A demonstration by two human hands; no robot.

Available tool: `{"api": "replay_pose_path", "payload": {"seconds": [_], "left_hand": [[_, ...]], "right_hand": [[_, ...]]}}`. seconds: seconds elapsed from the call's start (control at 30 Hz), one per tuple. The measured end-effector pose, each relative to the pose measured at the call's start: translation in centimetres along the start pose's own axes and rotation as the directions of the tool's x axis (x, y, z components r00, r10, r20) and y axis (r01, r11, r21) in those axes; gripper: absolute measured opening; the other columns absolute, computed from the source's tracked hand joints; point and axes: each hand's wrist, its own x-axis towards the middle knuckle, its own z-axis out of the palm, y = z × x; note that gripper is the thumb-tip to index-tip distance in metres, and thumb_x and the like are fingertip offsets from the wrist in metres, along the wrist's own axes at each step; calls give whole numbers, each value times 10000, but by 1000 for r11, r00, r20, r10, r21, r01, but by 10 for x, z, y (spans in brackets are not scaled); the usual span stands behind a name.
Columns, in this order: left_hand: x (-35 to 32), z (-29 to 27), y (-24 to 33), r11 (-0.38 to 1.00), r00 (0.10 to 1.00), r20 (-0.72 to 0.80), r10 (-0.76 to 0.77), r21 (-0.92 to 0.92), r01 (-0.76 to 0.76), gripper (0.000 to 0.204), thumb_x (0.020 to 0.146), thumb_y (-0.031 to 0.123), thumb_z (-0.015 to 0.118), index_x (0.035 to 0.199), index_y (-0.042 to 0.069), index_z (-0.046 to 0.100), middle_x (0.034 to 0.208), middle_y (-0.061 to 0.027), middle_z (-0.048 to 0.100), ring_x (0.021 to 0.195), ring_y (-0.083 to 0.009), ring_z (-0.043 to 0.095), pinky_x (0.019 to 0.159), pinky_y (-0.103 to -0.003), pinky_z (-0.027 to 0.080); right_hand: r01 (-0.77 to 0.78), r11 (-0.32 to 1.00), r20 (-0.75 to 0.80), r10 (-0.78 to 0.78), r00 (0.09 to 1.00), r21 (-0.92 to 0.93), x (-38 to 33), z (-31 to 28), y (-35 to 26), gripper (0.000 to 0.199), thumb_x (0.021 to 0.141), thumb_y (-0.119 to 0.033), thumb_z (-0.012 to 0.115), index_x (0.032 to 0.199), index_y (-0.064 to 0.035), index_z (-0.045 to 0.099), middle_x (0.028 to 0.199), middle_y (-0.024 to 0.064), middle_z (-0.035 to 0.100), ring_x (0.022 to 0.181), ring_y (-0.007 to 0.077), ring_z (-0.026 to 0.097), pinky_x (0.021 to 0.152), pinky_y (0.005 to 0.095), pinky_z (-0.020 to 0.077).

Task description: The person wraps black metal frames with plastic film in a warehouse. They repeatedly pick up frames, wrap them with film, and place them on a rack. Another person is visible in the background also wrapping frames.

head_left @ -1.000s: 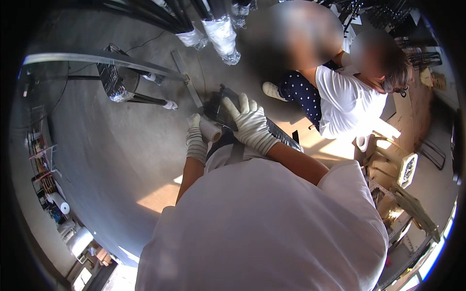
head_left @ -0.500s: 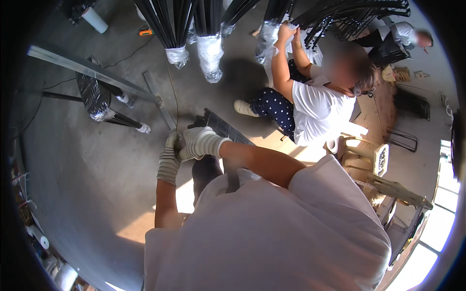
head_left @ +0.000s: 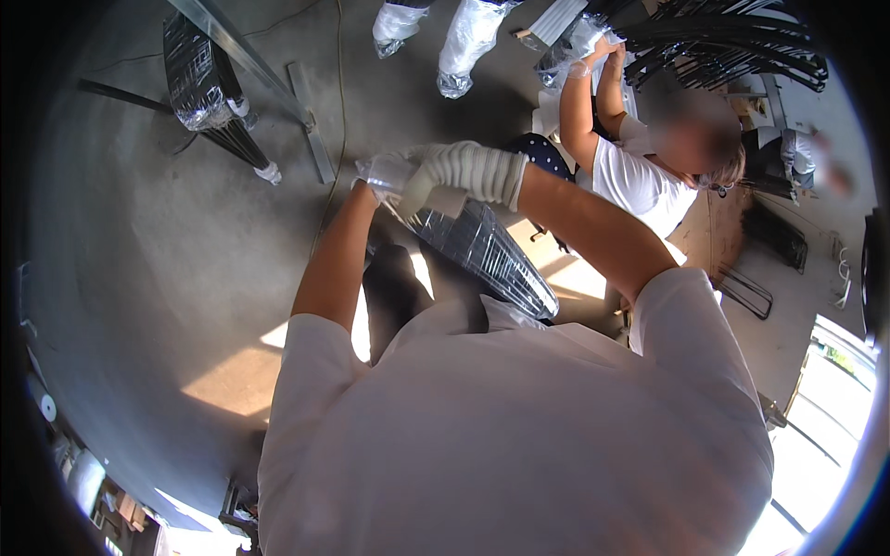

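Note:
A bundle of black bars [head_left: 482, 246], wrapped in clear film, slants from just below my hands down to the right beside my legs. My right hand [head_left: 468, 176], in a striped whitish glove, is closed on crumpled clear plastic film [head_left: 387, 172] at the bundle's upper end. From the lower left my bare left forearm [head_left: 332, 264] reaches up to the same film. The left hand's fingers are hidden behind the film and the right glove. A small tan piece [head_left: 447, 201] shows under the right hand; I cannot tell what it is.
A co-worker [head_left: 640, 176] sits at the upper right, hands on plastic-covered black bars [head_left: 723, 42]. Another wrapped black bundle [head_left: 199, 79] leans by a metal beam [head_left: 232, 46] at the upper left. Two plastic-covered ends [head_left: 468, 46] stand at the top. A cord [head_left: 343, 83] crosses the floor.
My hands have moved up and to the right, with clear film now between them. The wrapped bundle below shows more fully. The whole view has shifted.

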Motion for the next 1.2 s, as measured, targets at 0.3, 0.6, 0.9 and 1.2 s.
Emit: {"api": "replay_pose_path", "payload": {"seconds": [0.3, 0.6, 0.9, 1.2], "left_hand": [[4, 50, -20, 600, 999, -12, 38, -800, -32, 594, 792, 582, 435, 1177, 134, 496, 1031, -169, 579, 962, -269, 558, 820, -313, 418], [-111, 103, -3, -6, 601, 64, -797, -995, 98, 432, 822, 331, 509, 1173, 79, 497, 1062, -70, 579, 968, -173, 548, 884, -286, 403], [-97, 150, 42, 911, 875, -484, -33, -375, -173, 326, 826, 255, 464, 1115, 118, 524, 1052, -33, 584, 941, -205, 554, 832, -375, 431], [-87, 142, 18, -970, 879, 476, -37, -229, 84, 274, 819, 327, 495, 1002, 136, 564, 915, -4, 608, 793, -180, 576, 682, -344, 479]], "right_hand": [[447, 844, -85, -443, 892, 296, 133, -64, 57, 356, 551, 9, 580, 906, -12, 550, 705, 72, 541, 557, 194, 518, 450, 305, 397], [401, 320, -185, -535, 824, 858, 183, 27, 66, 167, 758, -125, 511, 861, -34, 607, 723, 111, 590, 667, 211, 573, 569, 324, 469], [430, 304, -241, -502, 831, 850, 180, 44, 59, 192, 815, -163, 480, 848, -15, 598, 724, 96, 595, 682, 182, 581, 594, 303, 473], [375, 368, -125, -552, 824, 851, 131, 34, 68, 251, 872, -201, 449, 836, 4, 589, 726, 80, 600, 696, 153, 588, 620, 283, 477]]}}
